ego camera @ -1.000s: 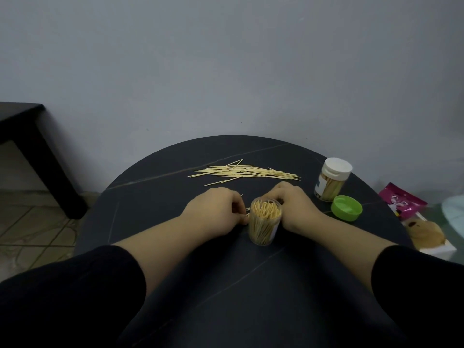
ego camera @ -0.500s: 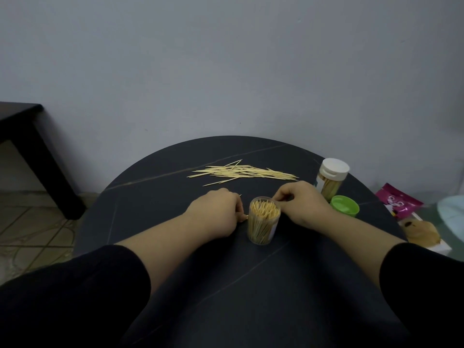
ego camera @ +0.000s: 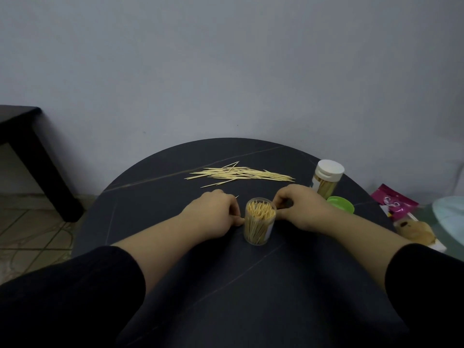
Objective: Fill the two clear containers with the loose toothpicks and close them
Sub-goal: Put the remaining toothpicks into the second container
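the open clear cup (ego camera: 259, 223) is standing in the middle of the dark round table (ego camera: 155, 197), and it is holding lots of toothpicks standing on end. the left hand (ego camera: 213, 214) is sitting just left of the cup, curling its fingers and pinching what looks like a thin toothpick (ego camera: 242, 218) right by the cup's side. the right hand (ego camera: 301, 209) is sitting just right of the cup with its fingers curling near the rim; i cannot tell if it is pinching anything.

the cup is looking tall and light, so a bump from either hand could be tipping it and spilling everything. it is also looking very full, so pushing more in could be making sticks pop out or snap. the sharp ends could be poking a finger.

the loose toothpicks (ego camera: 241, 173) are lying in a flat pile behind the cup, looking like thin pale wood with pointy ends. the cup is looking like smooth see-through plastic, round like a tube. the green lid (ego camera: 341, 205) is lying right of the cup, round and shiny. the second cup (ego camera: 326, 178) is standing behind and right of the cup, wearing a white cap.
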